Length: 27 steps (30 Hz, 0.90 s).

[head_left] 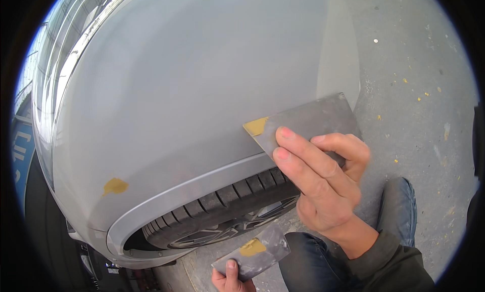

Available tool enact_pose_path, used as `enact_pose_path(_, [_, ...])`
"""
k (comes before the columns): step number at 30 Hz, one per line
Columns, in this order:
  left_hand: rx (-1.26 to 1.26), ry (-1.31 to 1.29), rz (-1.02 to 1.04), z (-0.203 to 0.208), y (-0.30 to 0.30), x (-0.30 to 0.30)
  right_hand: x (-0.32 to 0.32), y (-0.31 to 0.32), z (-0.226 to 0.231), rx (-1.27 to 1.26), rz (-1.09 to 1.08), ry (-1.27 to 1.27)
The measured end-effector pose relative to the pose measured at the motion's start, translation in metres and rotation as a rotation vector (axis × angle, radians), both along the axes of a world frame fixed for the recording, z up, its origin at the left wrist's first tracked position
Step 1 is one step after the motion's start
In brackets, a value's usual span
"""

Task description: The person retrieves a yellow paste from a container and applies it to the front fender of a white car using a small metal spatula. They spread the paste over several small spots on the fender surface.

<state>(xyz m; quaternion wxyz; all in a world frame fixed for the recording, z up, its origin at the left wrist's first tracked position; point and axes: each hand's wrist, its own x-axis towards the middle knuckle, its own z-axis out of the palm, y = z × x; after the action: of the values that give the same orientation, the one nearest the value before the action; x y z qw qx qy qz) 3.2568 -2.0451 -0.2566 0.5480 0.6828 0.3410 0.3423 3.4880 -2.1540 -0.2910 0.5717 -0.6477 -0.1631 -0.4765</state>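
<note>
My right hand (328,186) pinches a flat grey rectangular putty spreader (310,115) between its fingers, held up in front of the car's grey body panel (202,85). Yellow putty (256,126) coats the spreader's left corner. Low in the view, my left hand (230,281) grips a second flat grey plate (275,249), its thumb on top. A dab of yellow putty (251,247) lies on that plate. On the body panel, left of the wheel arch, sits a smeared patch of yellow putty (116,185).
Below the panel curves the wheel arch (187,183) over a black tyre (222,198) with a spoked rim. Concrete floor (414,55) with yellow specks lies to the right. My knees in jeans (313,261) are near the wheel. A shiny lamp (76,34) edges the panel at far left.
</note>
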Motion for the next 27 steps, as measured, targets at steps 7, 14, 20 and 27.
enact_pose_path(7, [0.000,0.012,-0.002,-0.002,0.001,-0.001,-0.009,-0.001,0.001,-0.056,0.116,0.038])
enact_pose_path(14, [-0.003,0.018,0.012,-0.003,-0.002,0.002,-0.010,0.009,-0.008,-0.033,0.038,0.005])
enact_pose_path(20, [0.007,0.014,-0.002,0.001,-0.005,0.006,-0.023,-0.033,-0.002,-0.117,0.229,0.076])
enact_pose_path(27, [0.167,0.084,-0.290,0.004,0.009,-0.006,-0.051,-0.077,-0.026,0.342,1.670,0.436])
